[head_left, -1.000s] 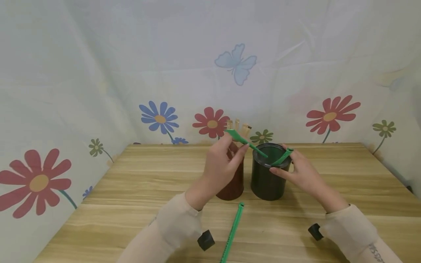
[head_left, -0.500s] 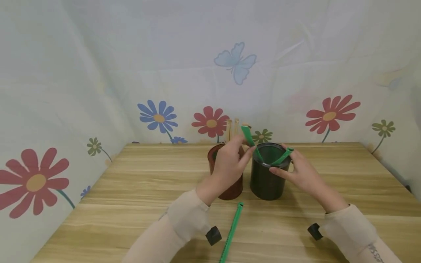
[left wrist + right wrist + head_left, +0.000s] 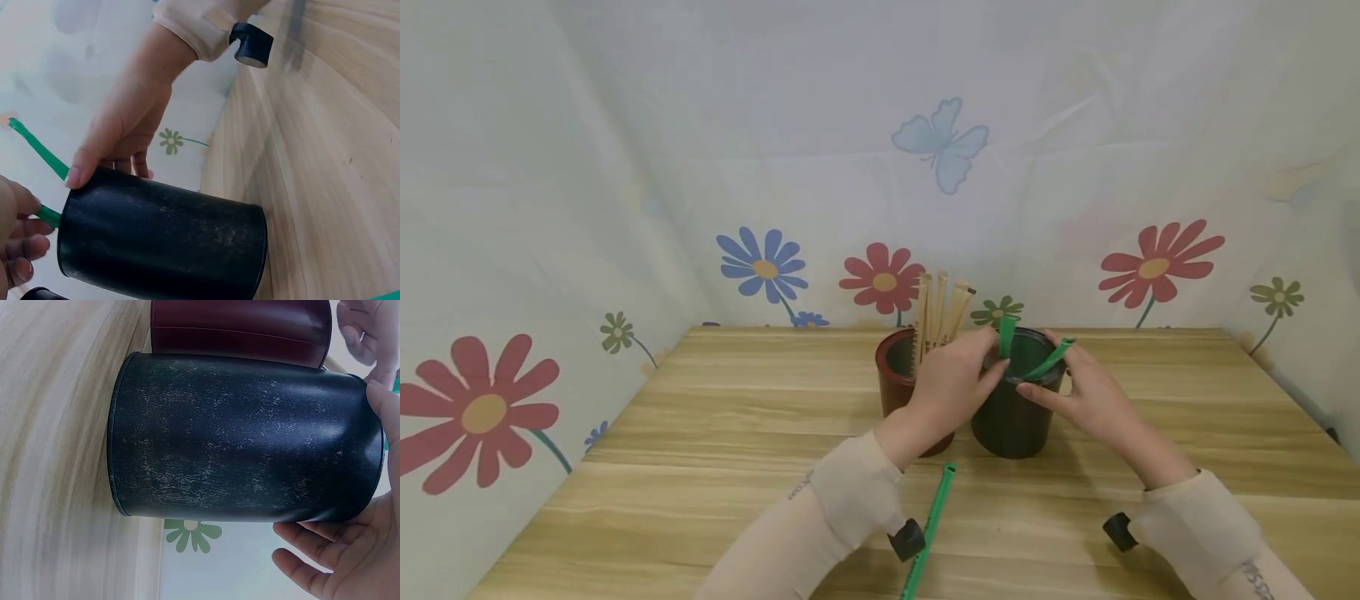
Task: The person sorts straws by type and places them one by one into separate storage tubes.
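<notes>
In the head view my left hand [image 3: 951,377] pinches a slim green wrapped stick [image 3: 1007,335] over the mouth of a black cylindrical cup [image 3: 1011,421]. The stick's lower end goes down into the cup, out of sight. My right hand [image 3: 1097,396] grips the cup's rim, thumb in front and fingers behind. A second green stick [image 3: 1051,360] leans inside against the rim beside that hand. Just left of the black cup stands a dark red cup [image 3: 895,387], partly hidden by my left hand, holding several tan wrapped sticks [image 3: 936,317].
Another green wrapped stick [image 3: 934,517] lies on the wood-grain table [image 3: 737,417] in front of the cups, near my left wrist. A floral curtain [image 3: 820,150] hangs behind the table's far edge. Black camera mounts [image 3: 907,540] stick out from both wrists.
My left hand has moved right, from over the red cup to the black cup's mouth. Its green stick has swung from slanted to nearly upright and lower. The right hand stays in place.
</notes>
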`<state>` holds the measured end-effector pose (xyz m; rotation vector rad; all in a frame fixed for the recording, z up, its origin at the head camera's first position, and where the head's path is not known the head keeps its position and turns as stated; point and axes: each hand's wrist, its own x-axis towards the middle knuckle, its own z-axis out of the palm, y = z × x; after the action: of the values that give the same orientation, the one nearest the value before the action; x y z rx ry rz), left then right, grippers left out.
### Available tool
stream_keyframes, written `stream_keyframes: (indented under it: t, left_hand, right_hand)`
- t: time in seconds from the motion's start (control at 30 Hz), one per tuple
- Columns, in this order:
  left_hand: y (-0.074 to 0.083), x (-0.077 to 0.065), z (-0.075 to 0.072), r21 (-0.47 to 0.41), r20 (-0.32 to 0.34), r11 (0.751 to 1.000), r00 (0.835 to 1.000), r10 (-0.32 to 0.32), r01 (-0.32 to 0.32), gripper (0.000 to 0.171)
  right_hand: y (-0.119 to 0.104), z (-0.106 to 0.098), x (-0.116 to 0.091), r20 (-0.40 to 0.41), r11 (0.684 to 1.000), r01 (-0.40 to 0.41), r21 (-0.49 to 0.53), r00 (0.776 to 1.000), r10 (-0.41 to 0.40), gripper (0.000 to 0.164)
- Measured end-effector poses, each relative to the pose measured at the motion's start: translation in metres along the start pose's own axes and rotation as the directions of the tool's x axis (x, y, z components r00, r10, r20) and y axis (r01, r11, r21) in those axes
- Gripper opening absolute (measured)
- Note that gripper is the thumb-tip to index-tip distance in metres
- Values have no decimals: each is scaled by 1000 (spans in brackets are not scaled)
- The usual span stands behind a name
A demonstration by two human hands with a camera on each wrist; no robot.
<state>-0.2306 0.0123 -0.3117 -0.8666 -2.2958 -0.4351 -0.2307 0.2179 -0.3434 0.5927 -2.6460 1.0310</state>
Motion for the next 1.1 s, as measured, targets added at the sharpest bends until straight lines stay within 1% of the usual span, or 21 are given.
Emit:
stream_keyframes:
  t: [0.07, 0.13, 0.23, 0.33, 0.43, 0.57, 0.63, 0.73, 0.8, 0.83, 0.9, 0.97, 1.03, 1.1]
  left_hand:
    - [0, 0, 2, 42, 37, 999, 999, -8, 6, 16]
    - [1, 0, 3, 60, 66, 998, 998, -14, 10, 16]
    - [2, 0, 5, 59, 86, 998, 996, -4, -1, 17]
    - [3, -1, 5, 55, 90, 998, 996, 14, -19, 17]
    - [4, -4, 4, 15, 78, 1000, 997, 20, -21, 19]
    - [2, -14, 2, -16, 40, 1000, 999, 20, -19, 28]
    - [0, -20, -1, -13, 10, 1000, 1000, 29, -28, 31]
    - [-2, -30, -6, 3, -38, 999, 998, 54, -54, 30]
    - [-2, -39, -10, -3, -50, 997, 996, 72, -72, 28]
    - [-2, -43, -12, -7, -45, 997, 996, 78, -79, 27]
    - [-2, -53, -16, -34, -14, 996, 997, 78, -78, 25]
    - [-2, -64, -20, -63, 44, 996, 997, 58, -55, 23]
    - [-2, -75, -23, -77, 115, 997, 993, 12, -3, 20]
    - [-3, -86, -26, -76, 181, 995, 982, -48, 63, 18]
  right_hand:
    - [0, 0, 0, -3, 1000, 6, 4, 1000, -6, 73]
    - [0, 0, 1, -1, 1000, 10, 7, 1000, -10, 72]
    - [-1, -4, 1, 3, 1000, 15, 9, 1000, -15, 70]
    - [-2, -6, 1, 10, 1000, 3, 7, 1000, -3, 71]
    - [-2, -6, 2, 11, 1000, -4, 13, 1000, 4, 72]
    - [1, 0, 2, 7, 1000, 10, 29, 1000, -11, 71]
    - [1, 2, 1, 1, 999, 18, 29, 1000, -18, 70]
    - [2, 5, 0, -14, 999, 16, 31, 1000, -16, 69]
    - [2, 6, -1, -19, 1000, 6, 24, 1000, -5, 70]
    - [2, 6, -1, -21, 1000, 0, 21, 1000, 1, 71]
    - [2, 6, -3, -21, 1000, -12, 17, 1000, 12, 72]
    - [2, 6, -4, -23, 1000, -16, 12, 1000, 17, 72]
    - [2, 6, -4, -23, 1000, -13, 10, 1000, 13, 72]
    - [0, 7, -2, -18, 1000, -7, 11, 1000, 8, 72]
